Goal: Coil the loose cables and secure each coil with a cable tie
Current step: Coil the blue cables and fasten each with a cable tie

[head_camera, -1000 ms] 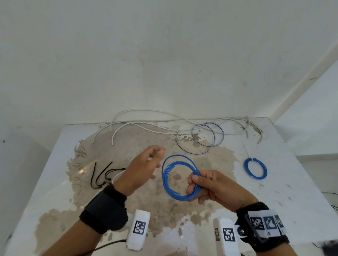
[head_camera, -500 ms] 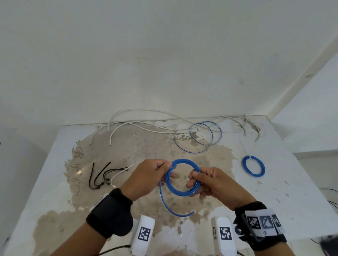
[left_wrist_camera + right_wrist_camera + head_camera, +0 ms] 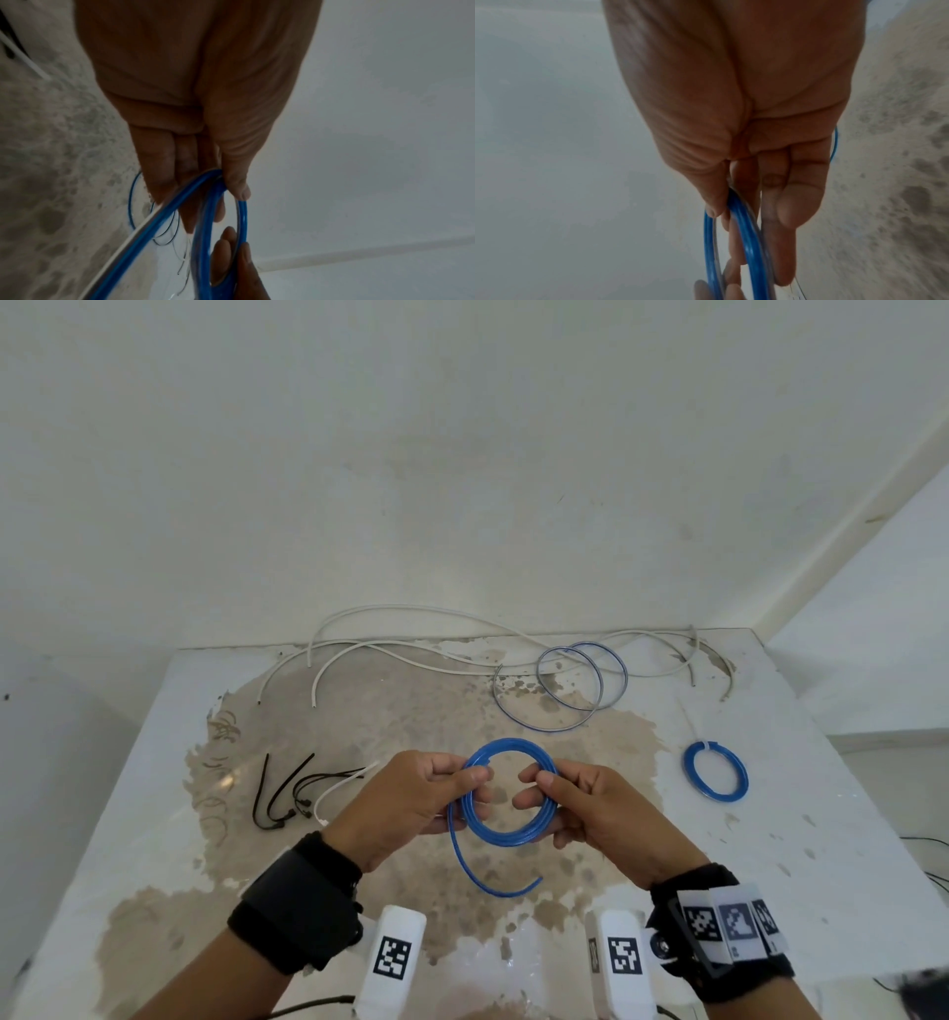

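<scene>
Stained white table (image 3: 154,814) shoved into a bare corner, with black and white cable ties (image 3: 298,788) at 9 o'clock, loose white cables (image 3: 411,654) at 12, and a tied blue coil (image 3: 715,777) at 3. Dead centre, the left hand (image 3: 405,806) and right hand (image 3: 606,814) each pinch a side of the blue cable coil (image 3: 508,793) above the table, its tail hanging toward 6. Wrist views are mostly palm, so the fingertips are hard to make out.

blue cable coil (image 3: 508,834), blk ties (image 3: 280,793), wht cables (image 3: 390,649), brown-stained tbl (image 3: 359,711)

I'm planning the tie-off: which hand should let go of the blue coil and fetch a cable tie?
Probably the left hand. The loose cable ties lie on the table just to its left, while the right hand also grips the blue coil and could keep it together.
</scene>
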`<state>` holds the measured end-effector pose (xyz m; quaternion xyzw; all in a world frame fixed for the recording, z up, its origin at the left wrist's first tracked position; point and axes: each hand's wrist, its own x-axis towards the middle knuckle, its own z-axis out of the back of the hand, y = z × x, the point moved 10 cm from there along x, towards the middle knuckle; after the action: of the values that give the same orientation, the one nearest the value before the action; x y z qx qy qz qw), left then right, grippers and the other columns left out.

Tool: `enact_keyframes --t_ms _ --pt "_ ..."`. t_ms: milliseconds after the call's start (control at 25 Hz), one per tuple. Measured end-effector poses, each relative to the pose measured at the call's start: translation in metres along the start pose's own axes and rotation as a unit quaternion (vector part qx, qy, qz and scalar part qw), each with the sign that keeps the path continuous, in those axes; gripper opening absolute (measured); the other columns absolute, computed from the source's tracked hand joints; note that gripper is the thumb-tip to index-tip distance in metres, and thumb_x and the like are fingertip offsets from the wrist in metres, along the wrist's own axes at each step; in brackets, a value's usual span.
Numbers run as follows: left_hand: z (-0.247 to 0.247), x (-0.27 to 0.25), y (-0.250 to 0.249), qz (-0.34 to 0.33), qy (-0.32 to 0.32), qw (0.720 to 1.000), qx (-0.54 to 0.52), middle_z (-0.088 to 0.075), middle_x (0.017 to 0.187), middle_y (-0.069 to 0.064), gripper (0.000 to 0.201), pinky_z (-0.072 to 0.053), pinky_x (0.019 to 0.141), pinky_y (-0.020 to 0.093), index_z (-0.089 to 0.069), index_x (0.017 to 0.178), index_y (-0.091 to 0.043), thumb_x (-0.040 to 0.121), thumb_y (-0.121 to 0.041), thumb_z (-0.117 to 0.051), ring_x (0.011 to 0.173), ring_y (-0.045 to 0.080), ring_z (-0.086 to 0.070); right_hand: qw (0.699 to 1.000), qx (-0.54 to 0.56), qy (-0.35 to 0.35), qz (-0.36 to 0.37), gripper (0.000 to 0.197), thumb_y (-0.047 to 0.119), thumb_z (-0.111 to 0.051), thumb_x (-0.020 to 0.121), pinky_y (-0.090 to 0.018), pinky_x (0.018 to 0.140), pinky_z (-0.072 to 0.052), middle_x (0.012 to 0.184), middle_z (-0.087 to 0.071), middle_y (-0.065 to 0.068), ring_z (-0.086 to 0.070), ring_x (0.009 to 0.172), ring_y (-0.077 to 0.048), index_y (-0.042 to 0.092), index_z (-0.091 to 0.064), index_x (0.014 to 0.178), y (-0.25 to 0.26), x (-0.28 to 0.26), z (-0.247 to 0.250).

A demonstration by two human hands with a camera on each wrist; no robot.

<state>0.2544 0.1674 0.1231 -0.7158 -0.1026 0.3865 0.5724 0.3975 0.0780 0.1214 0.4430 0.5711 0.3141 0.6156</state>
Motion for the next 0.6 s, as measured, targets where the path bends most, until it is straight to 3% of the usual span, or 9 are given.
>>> enact_keyframes --t_ms 120,320,480,600 --pt "0.002 0.001 -0.001 -0.004 0.012 1.000 0.004 -0.078 0.096 0.008 0.022 -0.059 0.089 0.030 -0.076 0.106 -0.014 0.093 -0.029 -0.067 0.092 0.019 -0.075 1.000 0.005 -0.009 0.000 0.025 0.028 -0.055 0.103 -0.024 0.064 -0.053 0.105 -0.079 -0.008 -0.075 0.076 -0.019 0.013 -0.069 0.117 -0.003 0.000 -0.001" --pt "0.009 0.006 0.001 0.009 -0.021 0.995 -0.092 -0.076 0.095 0.007 0.024 -0.059 0.076 0.025 -0.073 0.107 -0.007 0.095 -0.026 -0.064 0.091 0.020 -0.075 1.000 0.014 -0.004 0.012 0.039 0.037 -0.067 0.085 -0.023 0.069 -0.054 0.105 -0.079 -0.009 -0.077 0.095 -0.023 0.006 -0.073 0.108 -0.001 -0.001 -0.004" --pt "0.004 0.008 0.007 0.030 -0.018 0.985 -0.168 -0.076 0.108 0.012 0.026 -0.060 0.078 0.026 -0.069 0.113 -0.005 0.097 -0.024 -0.061 0.101 0.022 -0.074 0.999 0.036 -0.027 0.025 0.029 0.028 -0.065 0.093 -0.022 0.064 -0.050 0.103 -0.079 -0.012 -0.077 0.093 -0.022 0.003 -0.073 0.106 0.002 0.002 0.001" --pt "0.007 0.011 0.007 0.016 -0.054 0.981 -0.183 -0.077 0.103 0.010 0.028 -0.060 0.079 0.026 -0.068 0.115 -0.005 0.098 -0.026 -0.059 0.098 0.021 -0.074 0.998 0.040 -0.040 0.024 0.023 0.025 -0.065 0.097 -0.023 0.062 -0.050 0.102 -0.079 -0.010 -0.077 0.093 -0.025 0.008 -0.073 0.110 0.003 0.005 -0.001"
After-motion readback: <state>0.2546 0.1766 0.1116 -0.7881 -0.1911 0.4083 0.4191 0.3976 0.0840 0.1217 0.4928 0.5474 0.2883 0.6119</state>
